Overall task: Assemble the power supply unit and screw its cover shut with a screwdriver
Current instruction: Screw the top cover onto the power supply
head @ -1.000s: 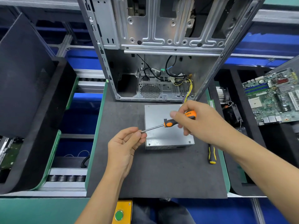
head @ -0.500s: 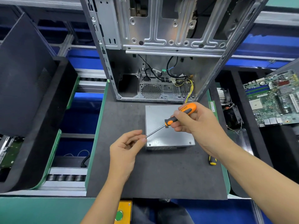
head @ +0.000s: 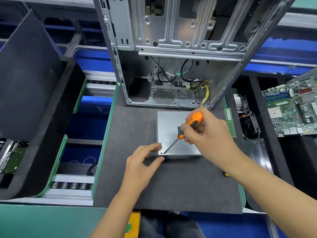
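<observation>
Power supply unit: rigid, smooth metal box, judged heavy; braced at near-left corner by left hand, grip loose. Screwdriver clasped in right hand.

One power supply unit, one orange screwdriver, one open computer case behind it, one motherboard right of the case, two hands.
</observation>
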Demonstrator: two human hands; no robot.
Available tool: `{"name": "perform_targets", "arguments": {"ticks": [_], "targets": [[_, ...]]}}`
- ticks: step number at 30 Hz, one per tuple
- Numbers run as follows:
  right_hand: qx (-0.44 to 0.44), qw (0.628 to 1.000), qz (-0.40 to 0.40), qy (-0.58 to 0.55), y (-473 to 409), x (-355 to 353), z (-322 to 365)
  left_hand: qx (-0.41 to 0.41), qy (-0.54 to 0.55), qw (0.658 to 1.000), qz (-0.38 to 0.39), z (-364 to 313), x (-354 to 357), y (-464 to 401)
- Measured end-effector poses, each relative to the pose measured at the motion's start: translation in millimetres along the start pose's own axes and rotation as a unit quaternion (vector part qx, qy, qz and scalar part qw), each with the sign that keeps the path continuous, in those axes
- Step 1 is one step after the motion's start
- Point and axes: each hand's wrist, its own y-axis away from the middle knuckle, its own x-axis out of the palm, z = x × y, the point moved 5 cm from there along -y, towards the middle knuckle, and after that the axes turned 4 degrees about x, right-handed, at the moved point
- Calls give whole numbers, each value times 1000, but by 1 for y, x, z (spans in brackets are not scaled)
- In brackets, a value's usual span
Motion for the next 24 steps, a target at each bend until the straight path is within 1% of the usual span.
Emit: {"name": "perform_targets", "arguments": {"ticks": [12,17,20,22,24], "targets": [[-13,1000,1,17,-1,5,3,34,-36,999,-11,2,1,-1],[-22,999,12,41,1,8,7,34,-41,998,-17,3,2,0],[-59,994,50,78,4,12,16,36,-45,998,-15,2,2,-1],[-96,984,86,124,8,16,25,47,-51,998,-9,0,3,-1],[-126,972,104,171,10,19,35,55,-60,997,-5,-2,3,-3]]}}
